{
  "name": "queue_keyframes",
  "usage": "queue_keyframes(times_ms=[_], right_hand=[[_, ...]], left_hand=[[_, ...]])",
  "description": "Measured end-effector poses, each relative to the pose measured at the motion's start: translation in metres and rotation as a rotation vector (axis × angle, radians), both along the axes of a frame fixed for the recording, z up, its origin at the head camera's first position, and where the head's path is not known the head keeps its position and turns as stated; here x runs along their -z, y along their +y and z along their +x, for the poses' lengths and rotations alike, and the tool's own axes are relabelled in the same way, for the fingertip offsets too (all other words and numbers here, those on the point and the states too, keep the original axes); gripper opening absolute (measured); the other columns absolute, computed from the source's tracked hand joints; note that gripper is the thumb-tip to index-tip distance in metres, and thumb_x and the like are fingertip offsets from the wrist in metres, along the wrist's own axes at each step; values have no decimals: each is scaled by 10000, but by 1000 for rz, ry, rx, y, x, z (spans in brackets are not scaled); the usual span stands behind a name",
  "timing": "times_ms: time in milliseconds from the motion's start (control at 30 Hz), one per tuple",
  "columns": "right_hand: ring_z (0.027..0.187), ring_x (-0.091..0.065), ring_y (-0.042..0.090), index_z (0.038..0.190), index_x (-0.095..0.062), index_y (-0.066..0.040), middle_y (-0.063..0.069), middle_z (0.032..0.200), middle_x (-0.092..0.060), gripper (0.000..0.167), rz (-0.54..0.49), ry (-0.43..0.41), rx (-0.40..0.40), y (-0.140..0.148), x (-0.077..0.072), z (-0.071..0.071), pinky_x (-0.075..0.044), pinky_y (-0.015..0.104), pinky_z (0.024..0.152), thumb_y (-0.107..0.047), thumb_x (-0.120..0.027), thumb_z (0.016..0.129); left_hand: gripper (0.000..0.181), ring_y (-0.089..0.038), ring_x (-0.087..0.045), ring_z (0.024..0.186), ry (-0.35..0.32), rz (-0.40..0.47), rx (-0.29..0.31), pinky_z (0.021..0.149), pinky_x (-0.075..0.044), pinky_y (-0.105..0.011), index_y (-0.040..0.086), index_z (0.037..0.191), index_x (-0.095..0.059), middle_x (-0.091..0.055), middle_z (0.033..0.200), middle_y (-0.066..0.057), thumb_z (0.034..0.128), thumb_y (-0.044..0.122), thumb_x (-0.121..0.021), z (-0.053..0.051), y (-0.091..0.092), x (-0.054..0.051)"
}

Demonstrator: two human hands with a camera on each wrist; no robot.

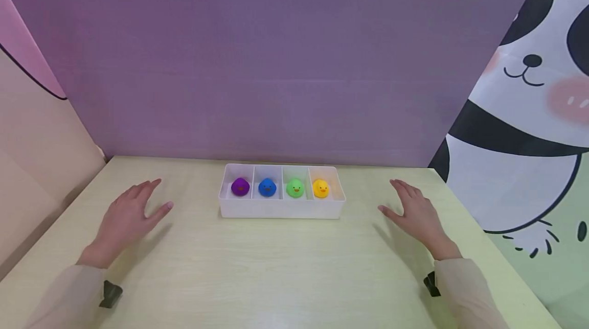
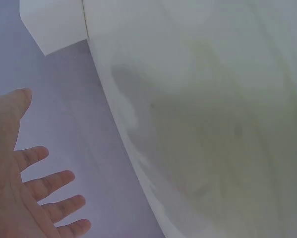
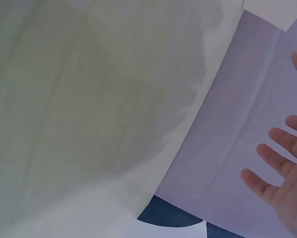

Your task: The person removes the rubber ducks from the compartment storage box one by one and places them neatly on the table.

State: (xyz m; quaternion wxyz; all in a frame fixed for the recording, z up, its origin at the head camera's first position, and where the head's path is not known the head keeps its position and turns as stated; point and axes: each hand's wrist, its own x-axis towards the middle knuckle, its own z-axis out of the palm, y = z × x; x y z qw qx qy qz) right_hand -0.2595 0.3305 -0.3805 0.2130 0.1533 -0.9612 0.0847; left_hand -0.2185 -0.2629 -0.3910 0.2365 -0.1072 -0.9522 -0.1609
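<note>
A white box with a row of compartments (image 1: 280,209) stands toward the far side of the table. Inside, each in its own compartment, sit a purple duck head (image 1: 240,187), a blue one, a green one (image 1: 295,188) and a yellow one (image 1: 320,188). My left hand (image 1: 126,215) hovers left of the box with fingers spread, holding nothing. On the other side, my right hand (image 1: 420,216) is likewise raised, thumb apart and fingers extended, touching nothing. In the left wrist view a corner of the white box (image 2: 54,22) shows above the left hand (image 2: 19,173).
The pale wooden table (image 1: 276,278) ends at a purple backdrop (image 1: 276,63). At the right hangs a sheet with a printed panda (image 1: 520,186); a pale wall (image 1: 37,165) borders the left side. Dark straps (image 1: 110,294) show at both cuffs.
</note>
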Motion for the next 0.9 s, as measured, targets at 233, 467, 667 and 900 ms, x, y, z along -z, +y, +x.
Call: queue_keyframes(times_ms=[233, 467, 667, 900], right_hand=[[1167, -431, 408, 1287, -438, -3, 217, 1301, -460, 621, -25, -5, -32, -8, 3, -4, -387, 598, 873, -338, -648, 808], [1129, -471, 410, 1271, -453, -5, 223, 1269, -493, 594, -44, -26, -53, -17, 2, -7, -400, 581, 867, -313, -657, 806], [1098, -494, 402, 1247, -480, -15, 211, 1249, -514, 559, -53, -21, -74, -26, 3, -11, -413, 571, 839, -301, -659, 803], [1084, -514, 372, 1224, -510, -24, 184, 1221, -544, 530, -57, -27, -90, -37, 1, -16, -438, 538, 824, -297, -665, 796]], left_hand=[[602, -450, -508, 1064, 3, 17, 27, 763, -433, -579, 63, 1302, -463, -538, 1219, -240, 837, 421, -600, -3, 11, 1], [579, -421, -525, 1061, -73, 41, 33, 707, -460, -558, 99, 1302, -464, -541, 1242, -202, 846, 433, -586, -4, 20, 1], [561, -411, -539, 1048, -94, 49, 49, 687, -468, -553, 104, 1287, -479, -563, 1217, -200, 844, 430, -588, -7, 27, 1], [530, -389, -551, 1040, -89, 63, 71, 714, -467, -552, 110, 1264, -501, -592, 1189, -171, 837, 405, -605, -12, 36, 1]])
